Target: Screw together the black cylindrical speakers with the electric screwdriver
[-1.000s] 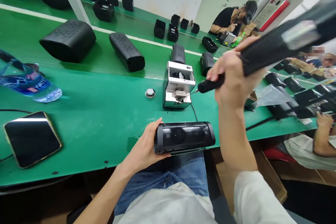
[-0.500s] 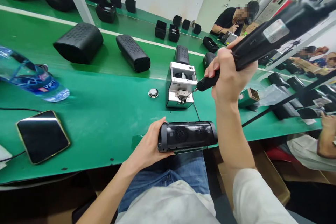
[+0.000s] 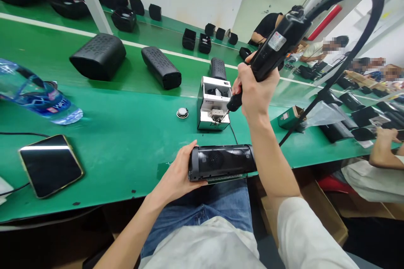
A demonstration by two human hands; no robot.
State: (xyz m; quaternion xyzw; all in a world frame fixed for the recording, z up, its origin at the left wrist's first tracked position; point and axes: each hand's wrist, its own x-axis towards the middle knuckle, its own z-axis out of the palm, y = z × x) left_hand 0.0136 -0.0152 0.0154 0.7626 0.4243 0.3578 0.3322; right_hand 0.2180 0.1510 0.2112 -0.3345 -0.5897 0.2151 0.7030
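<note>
Housing in left hand borders bench edge, open surface leftward.

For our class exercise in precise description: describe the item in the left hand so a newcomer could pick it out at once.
Find the green bench, then its near edge, where the left hand grips one end of an elongated black unit. Unlike the textured black housings beyond it, this unit shows a glossy side with two perforated patches.

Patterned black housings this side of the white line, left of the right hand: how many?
3: a left housing, a middle housing and a third housing behind the white machine, which partly hides it. Another could be hidden behind the right hand.
</note>
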